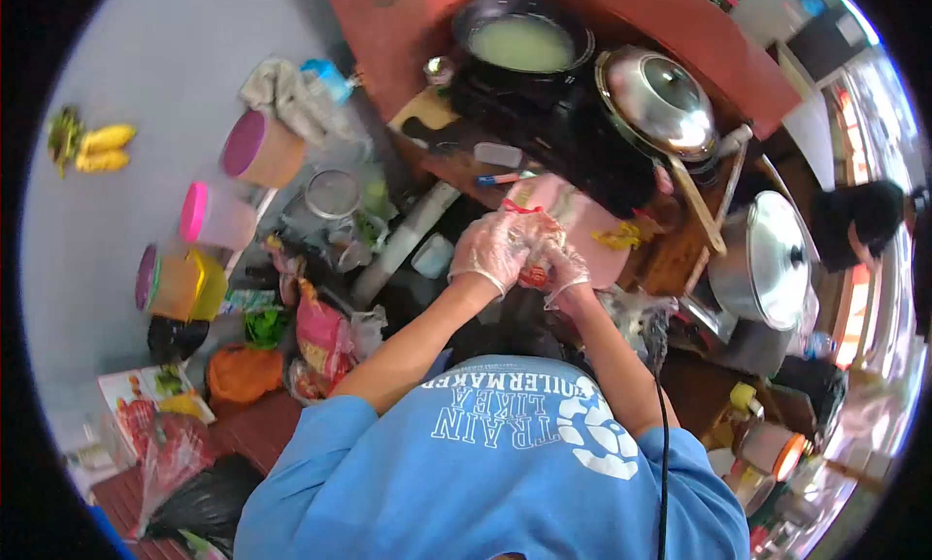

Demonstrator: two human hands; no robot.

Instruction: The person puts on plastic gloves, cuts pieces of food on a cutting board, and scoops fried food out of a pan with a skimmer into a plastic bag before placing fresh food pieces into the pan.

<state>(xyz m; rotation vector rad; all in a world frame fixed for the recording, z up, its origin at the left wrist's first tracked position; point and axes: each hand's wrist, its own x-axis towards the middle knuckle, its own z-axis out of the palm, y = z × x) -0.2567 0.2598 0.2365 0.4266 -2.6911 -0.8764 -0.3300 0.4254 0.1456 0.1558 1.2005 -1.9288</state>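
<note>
My left hand (485, 249) and my right hand (566, 272) both have clear, thin gloves on. I pinch a small clear packet (537, 235) between them, with my fingers bent in around it from both sides. The packet is in front of my tummy, by the near edge of the pink board (594, 254). It has red stuff in it, but I can't tell what that is.

I think it is light and soft, and will squish if I press hard. The thin plastic may be slippery in my gloves, and it could rip. The best place to hold it is by its sides, with soft fingertips.

My blue shirt (427, 492) has white words: "TRAIN", "LIKE A" and "OILERMAKER", with the front of that last word hard to see. The pink bag (323, 332) and the picture sheet (136, 395) have print on them too, but it's too small and blurry to read.
</note>
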